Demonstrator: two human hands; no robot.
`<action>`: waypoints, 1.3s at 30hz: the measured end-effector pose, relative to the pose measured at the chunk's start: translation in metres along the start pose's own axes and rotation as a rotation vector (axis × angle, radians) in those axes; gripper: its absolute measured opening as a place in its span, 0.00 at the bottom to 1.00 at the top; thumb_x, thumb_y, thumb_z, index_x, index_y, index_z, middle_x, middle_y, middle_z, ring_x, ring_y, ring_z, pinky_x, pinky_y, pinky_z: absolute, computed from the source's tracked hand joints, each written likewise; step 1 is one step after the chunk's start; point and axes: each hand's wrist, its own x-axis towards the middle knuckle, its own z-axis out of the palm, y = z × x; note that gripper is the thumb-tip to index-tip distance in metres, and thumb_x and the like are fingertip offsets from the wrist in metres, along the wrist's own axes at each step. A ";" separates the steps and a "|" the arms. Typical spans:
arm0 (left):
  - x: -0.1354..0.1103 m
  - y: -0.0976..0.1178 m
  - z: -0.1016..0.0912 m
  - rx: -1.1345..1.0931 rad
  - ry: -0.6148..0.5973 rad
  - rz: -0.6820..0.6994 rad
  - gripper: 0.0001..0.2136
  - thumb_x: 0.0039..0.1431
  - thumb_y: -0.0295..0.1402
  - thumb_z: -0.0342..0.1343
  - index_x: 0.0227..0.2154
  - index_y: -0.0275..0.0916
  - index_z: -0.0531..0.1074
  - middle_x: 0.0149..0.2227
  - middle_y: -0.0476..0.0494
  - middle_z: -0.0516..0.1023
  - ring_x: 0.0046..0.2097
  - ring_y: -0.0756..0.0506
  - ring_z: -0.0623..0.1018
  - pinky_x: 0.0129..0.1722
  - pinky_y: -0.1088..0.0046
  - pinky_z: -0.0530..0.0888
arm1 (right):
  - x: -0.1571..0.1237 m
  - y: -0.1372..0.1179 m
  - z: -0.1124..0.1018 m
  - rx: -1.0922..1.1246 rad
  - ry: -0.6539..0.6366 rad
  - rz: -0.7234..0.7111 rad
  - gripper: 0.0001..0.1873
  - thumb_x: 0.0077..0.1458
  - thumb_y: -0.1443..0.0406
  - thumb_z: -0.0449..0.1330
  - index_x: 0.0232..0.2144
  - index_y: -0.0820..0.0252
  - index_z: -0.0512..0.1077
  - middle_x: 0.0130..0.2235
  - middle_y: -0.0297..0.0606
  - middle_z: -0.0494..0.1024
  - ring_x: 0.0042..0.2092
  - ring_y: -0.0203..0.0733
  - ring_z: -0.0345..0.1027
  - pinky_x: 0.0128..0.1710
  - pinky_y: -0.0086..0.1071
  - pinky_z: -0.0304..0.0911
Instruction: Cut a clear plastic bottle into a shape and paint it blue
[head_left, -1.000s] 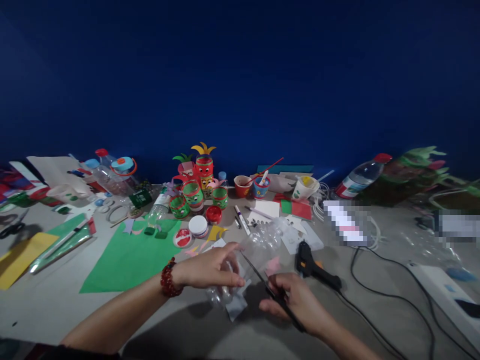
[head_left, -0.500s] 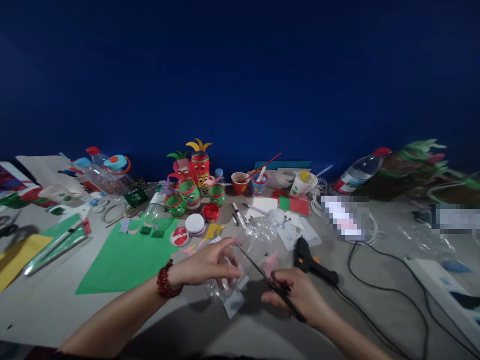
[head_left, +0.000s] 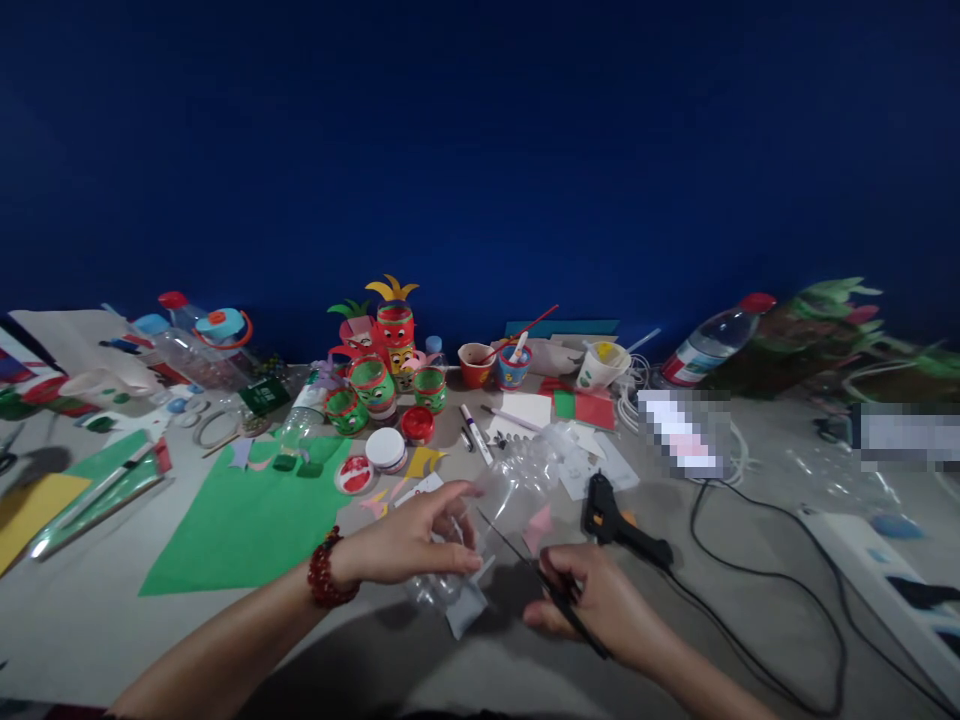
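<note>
My left hand (head_left: 431, 540), with a red-brown bead bracelet on the wrist, curls its thumb and fingers around a clear plastic bottle (head_left: 517, 485). The bottle lies slantwise. Clear plastic also shows below the hand, and I cannot tell whether it is one piece with the rest. In my right hand (head_left: 589, 600) is what looks like a pair of dark scissors (head_left: 517, 553), seen edge-on. Their thin tip points up-left, close to the bottle and the left fingertips. A pink paper scrap (head_left: 537, 528) lies beside the blades.
Right of my right hand lies a black glue gun (head_left: 619, 525) with its cord. A green sheet (head_left: 225, 530) is on the left. Behind stand painted cups (head_left: 371, 380), paint jars (head_left: 386, 450) and a red-capped bottle (head_left: 712, 345). A power strip (head_left: 877, 590) is at far right.
The whole view has shifted slightly, so the table things sit a little further left. The scissors' tip is slightly lower beside the left fingers. Both hands keep their hold.
</note>
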 end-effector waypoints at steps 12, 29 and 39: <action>0.008 -0.010 0.012 -0.085 -0.019 -0.033 0.34 0.54 0.41 0.65 0.61 0.43 0.56 0.42 0.43 0.73 0.39 0.46 0.76 0.35 0.71 0.73 | 0.001 -0.007 -0.015 -0.032 -0.043 -0.291 0.28 0.46 0.41 0.63 0.31 0.57 0.67 0.37 0.39 0.73 0.41 0.46 0.67 0.42 0.34 0.61; 0.016 -0.031 0.017 -0.461 -0.070 -0.039 0.26 0.52 0.39 0.68 0.53 0.44 0.66 0.44 0.45 0.73 0.37 0.47 0.78 0.32 0.73 0.74 | 0.004 -0.005 -0.021 -0.135 -0.201 -0.144 0.28 0.52 0.40 0.59 0.30 0.59 0.71 0.34 0.39 0.75 0.35 0.43 0.67 0.37 0.32 0.61; 0.013 -0.016 0.011 -0.176 -0.111 -0.056 0.28 0.55 0.39 0.65 0.55 0.44 0.62 0.45 0.43 0.72 0.32 0.51 0.76 0.29 0.75 0.71 | 0.007 -0.002 -0.017 -0.201 -0.091 -0.391 0.30 0.52 0.38 0.57 0.28 0.59 0.70 0.33 0.40 0.74 0.37 0.44 0.66 0.41 0.35 0.62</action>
